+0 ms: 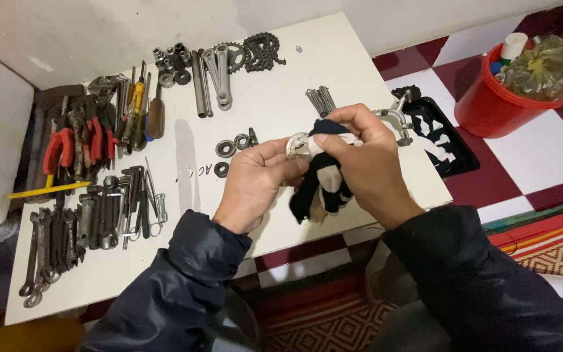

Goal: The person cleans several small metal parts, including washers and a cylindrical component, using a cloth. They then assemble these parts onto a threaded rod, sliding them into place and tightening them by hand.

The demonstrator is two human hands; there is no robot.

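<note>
- A small round metal part (296,146) was pinched in the fingers of the left hand (255,179), raised above the white table (281,98) for wiping.
- A dark-and-white rag (324,186) was gripped by the right hand (366,163), fingers closed, pressed to the part.
- Wrenches (50,251) and pliers (73,143) were laid out at left.

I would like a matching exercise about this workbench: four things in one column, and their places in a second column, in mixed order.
Things:
1. chain
2. red bucket
3. wrenches
4. round metal part

Places:
A. on the tiled floor, right of the table
B. near left corner of the white table
C. between the left hand and the cloth in the right hand
D. far edge of the table

Pairs: 1-D, 2-A, 3-B, 4-C
</note>
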